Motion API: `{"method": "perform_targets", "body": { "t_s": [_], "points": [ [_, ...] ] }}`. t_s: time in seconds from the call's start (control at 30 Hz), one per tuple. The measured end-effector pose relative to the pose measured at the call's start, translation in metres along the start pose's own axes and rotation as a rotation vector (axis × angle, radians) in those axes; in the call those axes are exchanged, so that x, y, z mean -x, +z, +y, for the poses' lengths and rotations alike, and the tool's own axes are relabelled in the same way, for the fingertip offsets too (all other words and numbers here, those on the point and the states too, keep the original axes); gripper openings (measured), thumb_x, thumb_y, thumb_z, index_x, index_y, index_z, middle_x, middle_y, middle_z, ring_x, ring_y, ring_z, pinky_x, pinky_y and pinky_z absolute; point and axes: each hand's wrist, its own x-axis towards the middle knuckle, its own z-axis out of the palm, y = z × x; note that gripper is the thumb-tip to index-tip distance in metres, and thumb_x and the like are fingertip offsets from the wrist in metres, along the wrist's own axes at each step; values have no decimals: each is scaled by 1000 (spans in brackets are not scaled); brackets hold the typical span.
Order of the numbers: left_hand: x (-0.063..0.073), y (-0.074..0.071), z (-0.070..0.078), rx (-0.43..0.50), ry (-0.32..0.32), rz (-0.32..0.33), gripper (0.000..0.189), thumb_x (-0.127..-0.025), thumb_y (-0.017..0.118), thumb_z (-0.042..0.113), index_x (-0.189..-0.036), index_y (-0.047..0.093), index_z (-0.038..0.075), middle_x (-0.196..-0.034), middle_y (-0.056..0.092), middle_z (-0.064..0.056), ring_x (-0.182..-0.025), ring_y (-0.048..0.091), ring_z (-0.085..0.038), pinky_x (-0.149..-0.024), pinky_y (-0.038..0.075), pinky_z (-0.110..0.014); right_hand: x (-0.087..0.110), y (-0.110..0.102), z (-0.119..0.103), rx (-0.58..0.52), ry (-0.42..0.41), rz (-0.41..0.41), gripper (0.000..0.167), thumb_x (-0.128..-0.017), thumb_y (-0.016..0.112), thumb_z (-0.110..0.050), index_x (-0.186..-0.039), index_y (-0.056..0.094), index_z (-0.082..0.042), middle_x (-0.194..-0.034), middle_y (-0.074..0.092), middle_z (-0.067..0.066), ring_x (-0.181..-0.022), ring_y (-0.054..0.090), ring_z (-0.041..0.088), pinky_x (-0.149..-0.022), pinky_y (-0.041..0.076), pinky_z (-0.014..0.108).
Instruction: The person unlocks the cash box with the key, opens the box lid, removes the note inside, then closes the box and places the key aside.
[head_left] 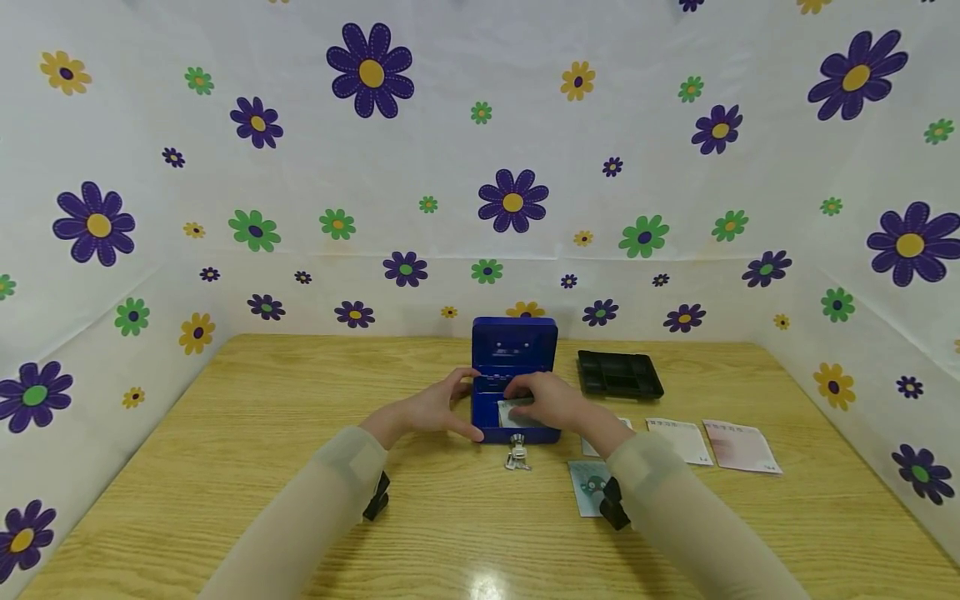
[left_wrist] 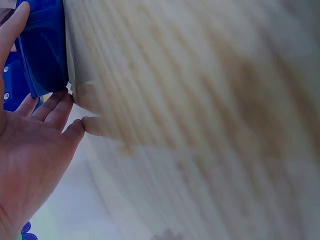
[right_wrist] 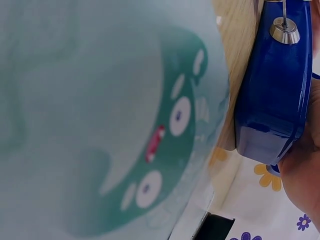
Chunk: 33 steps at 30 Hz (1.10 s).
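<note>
The pale note point(head_left: 513, 419) lies beneath the right grip point(head_left: 551, 399).

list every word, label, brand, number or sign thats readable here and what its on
None readable.
Pink sheet: top and corner marks, too small to read.
White sheet beside it: likewise too small.
Held sheet in the blue box: small marks, unreadable.

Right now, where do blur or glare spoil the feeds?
Head: a glare spot on the table, bottom centre; left wrist: the table blurred over much of the frame, the left hand sharper; right wrist: the teal note large and soft, the lock on the blue box crisper.
</note>
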Motion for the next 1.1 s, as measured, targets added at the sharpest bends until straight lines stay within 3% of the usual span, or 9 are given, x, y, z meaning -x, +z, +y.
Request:
{"method": "perform_targets", "body": {
  "t_s": [0.57, 1.1],
  "points": [
    [0, 1, 2, 9, -11, -9, 92, -78, 84, 21, -148, 24, 16, -152, 32, -16, -142, 26, -28, -115, 17, -47, 4, -5, 4, -115, -55, 47, 19, -88, 70, -3, -106, 69, -4, -99, 67, 4, -93, 63, 20, -85, 51, 38],
    [-2, 0, 0, 6, -6, -11, 92, -78, 84, 21, -147, 23, 16, -152, 33, -17, -141, 28, -29, -115, 17, -46, 8, -8, 2, -101, -103, 74, 18, -91, 67, -3, -108, 69, -5, -101, 68, 4, -97, 63, 22, -89, 50, 40]
  ]
}}
